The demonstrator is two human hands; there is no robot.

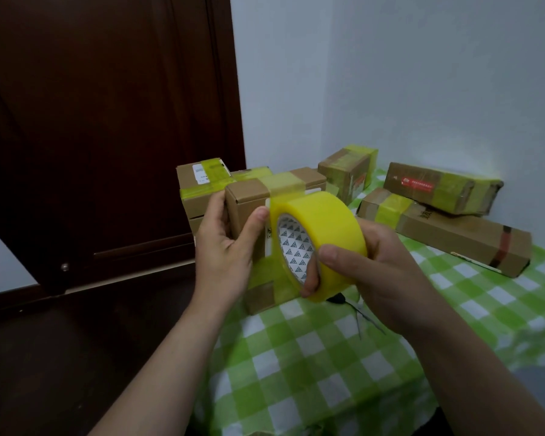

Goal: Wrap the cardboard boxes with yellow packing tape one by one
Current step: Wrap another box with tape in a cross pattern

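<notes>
Cardboard box stands on end at the near left edge of the table, its long axis roughly upright, between the two hands; whether its lower end touches the checked cloth cannot be told. The left hand grips it from the left, fingers curled round the far side and thumb pressed on the front face. Just right of that thumb, against the same face, sits the tape roll, on edge with its hole toward the camera. The right hand pinches the roll, thumb on the outer yellow band and fingertips tucked into the core. A strip runs from the roll up over the box's top end, and more yellow shows lower on the front, so the band follows the long axis. The box lies left of and slightly beyond the right hand, and the roll would probably next have to travel down the front and under the bottom end. Other taped boxes lie well apart near the wall.
</notes>
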